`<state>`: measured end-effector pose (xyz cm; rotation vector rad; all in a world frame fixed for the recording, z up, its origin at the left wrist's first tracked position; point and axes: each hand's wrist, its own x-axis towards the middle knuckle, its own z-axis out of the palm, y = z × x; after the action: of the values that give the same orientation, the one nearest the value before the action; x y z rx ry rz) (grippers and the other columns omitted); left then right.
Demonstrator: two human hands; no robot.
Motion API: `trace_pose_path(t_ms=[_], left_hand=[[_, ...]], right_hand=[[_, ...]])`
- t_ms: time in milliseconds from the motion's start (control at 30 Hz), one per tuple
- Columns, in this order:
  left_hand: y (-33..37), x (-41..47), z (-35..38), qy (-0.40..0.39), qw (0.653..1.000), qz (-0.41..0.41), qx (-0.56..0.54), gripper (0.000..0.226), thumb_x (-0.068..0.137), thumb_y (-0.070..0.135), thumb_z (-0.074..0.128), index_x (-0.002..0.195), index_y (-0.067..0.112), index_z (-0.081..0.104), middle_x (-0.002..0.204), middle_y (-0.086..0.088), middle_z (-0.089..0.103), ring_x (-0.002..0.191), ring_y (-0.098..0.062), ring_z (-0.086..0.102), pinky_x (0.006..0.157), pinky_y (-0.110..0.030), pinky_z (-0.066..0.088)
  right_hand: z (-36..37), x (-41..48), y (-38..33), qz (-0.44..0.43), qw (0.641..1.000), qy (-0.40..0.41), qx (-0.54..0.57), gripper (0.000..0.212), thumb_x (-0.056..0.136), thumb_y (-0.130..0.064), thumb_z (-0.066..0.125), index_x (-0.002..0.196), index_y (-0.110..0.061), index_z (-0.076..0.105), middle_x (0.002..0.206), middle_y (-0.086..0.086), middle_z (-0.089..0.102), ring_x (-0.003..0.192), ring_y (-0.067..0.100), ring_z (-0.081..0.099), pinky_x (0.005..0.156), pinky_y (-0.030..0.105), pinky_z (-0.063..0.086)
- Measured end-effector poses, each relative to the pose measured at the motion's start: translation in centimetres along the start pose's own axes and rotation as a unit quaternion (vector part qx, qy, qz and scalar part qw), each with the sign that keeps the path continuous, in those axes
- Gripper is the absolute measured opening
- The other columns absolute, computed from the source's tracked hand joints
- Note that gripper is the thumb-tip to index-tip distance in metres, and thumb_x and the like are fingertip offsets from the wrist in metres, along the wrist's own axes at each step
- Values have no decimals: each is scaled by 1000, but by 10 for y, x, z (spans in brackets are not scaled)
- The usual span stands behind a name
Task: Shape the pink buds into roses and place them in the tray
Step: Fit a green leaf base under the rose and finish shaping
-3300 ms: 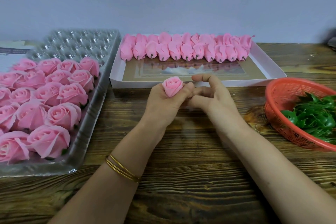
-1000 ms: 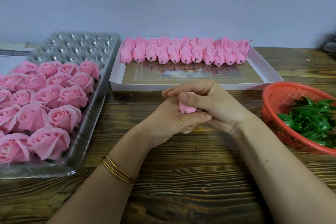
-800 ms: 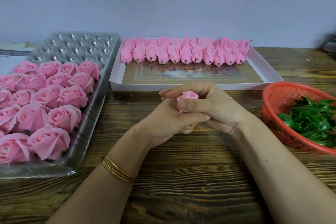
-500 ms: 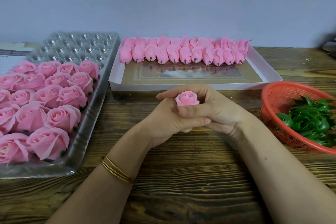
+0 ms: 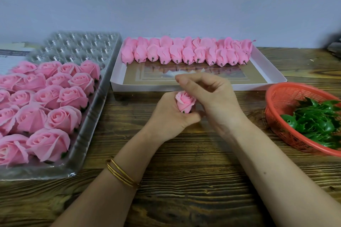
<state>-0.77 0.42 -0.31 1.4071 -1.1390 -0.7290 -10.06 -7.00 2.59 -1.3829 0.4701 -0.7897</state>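
Observation:
My left hand [image 5: 168, 116] grips a pink bud [image 5: 185, 101] by its base, upright, over the wooden table's middle. The bud's petals are partly spread into a rose shape. My right hand [image 5: 212, 96] sits just right of the bud with curled fingers, its fingertips against the bud's side and its index finger raised above. A clear plastic tray [image 5: 92, 116] at the left holds several finished pink roses [image 5: 64, 118]; its far cells are bare. A row of unshaped pink buds [image 5: 186, 53] lies along the far side of a white shallow box [image 5: 267, 79].
A red plastic basket [image 5: 280, 101] with green leaf calyxes [image 5: 317, 121] stands at the right edge. A paper or booklet [image 5: 11, 57] lies behind the tray at the far left. A wall runs close behind the table.
The right hand, which had been wrapped over the bud, has slid down and opened off its top. The bud now stands exposed and more unfurled above the left hand.

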Motion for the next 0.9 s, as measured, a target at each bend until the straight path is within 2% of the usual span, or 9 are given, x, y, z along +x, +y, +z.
trace_pose_path(t_ms=[100, 200, 333, 500, 633, 700, 767, 800, 900], left_hand=[[2, 1, -1, 0, 1000, 7, -3, 26, 75, -6, 75, 99, 3, 70, 95, -12, 74, 93, -24, 70, 89, -44, 55], [2, 2, -1, 3, 1000, 15, 14, 27, 73, -9, 74, 97, 2, 70, 95, -10, 73, 94, -19, 70, 89, -41, 55], [-1, 2, -2, 23, 1000, 15, 0, 27, 72, -10, 75, 96, 0, 70, 95, -12, 73, 93, -21, 70, 85, -36, 57], [2, 2, -2, 30, 999, 20, 11, 18, 77, -12, 69, 84, 5, 69, 84, -7, 71, 82, -16, 68, 72, -26, 57], [4, 0, -4, 30, 999, 12, 7, 40, 79, -11, 66, 64, 26, 62, 69, 8, 63, 71, -9, 61, 67, -28, 53], [4, 0, -4, 32, 999, 12, 7, 33, 78, -8, 69, 65, 22, 64, 71, 2, 66, 74, -16, 64, 71, -38, 56], [3, 0, -3, 31, 999, 14, -21, 11, 76, -6, 72, 80, 3, 68, 82, -16, 71, 83, -31, 68, 78, -48, 56], [2, 0, -1, 39, 999, 14, -32, 14, 76, -6, 73, 88, -3, 67, 86, -22, 70, 87, -37, 67, 79, -50, 55], [0, 0, 0, 44, 998, 19, -39, 20, 75, -5, 75, 93, -5, 66, 83, -20, 71, 79, -34, 66, 69, -38, 57]], right_hand=[[5, -3, 5, -16, 1000, -11, -22, 12, 66, -21, 79, 78, -16, 77, 85, 5, 75, 83, 14, 68, 85, 31, 53], [5, -4, 8, -24, 998, -24, -45, 10, 72, -8, 80, 76, -16, 78, 88, 7, 76, 86, 17, 70, 91, 40, 55], [5, -5, 9, -28, 998, -32, -54, 16, 72, -3, 81, 78, -18, 77, 88, 6, 75, 87, 18, 70, 90, 40, 56], [5, -6, 10, -18, 997, -45, -63, 25, 67, -4, 84, 87, -16, 75, 96, 11, 74, 95, 22, 69, 97, 41, 53], [3, -7, 8, 21, 996, -76, -46, 39, 56, -12, 86, 93, -16, 74, 97, 13, 72, 96, 22, 65, 100, 47, 50], [0, -6, 9, 43, 994, -95, -29, 40, 61, -8, 85, 99, -13, 73, 96, 10, 70, 97, 22, 64, 101, 44, 50], [-3, -3, 8, 66, 993, -98, 15, 32, 70, -11, 74, 102, -6, 72, 94, 12, 69, 95, 23, 63, 95, 40, 49], [-4, -2, 7, 80, 991, -95, 46, 31, 73, -14, 70, 102, -4, 71, 91, 12, 69, 93, 22, 63, 92, 38, 49], [-5, 0, 7, 95, 987, -92, 94, 26, 77, -15, 71, 99, -2, 71, 88, 12, 69, 90, 22, 63, 89, 34, 49]])
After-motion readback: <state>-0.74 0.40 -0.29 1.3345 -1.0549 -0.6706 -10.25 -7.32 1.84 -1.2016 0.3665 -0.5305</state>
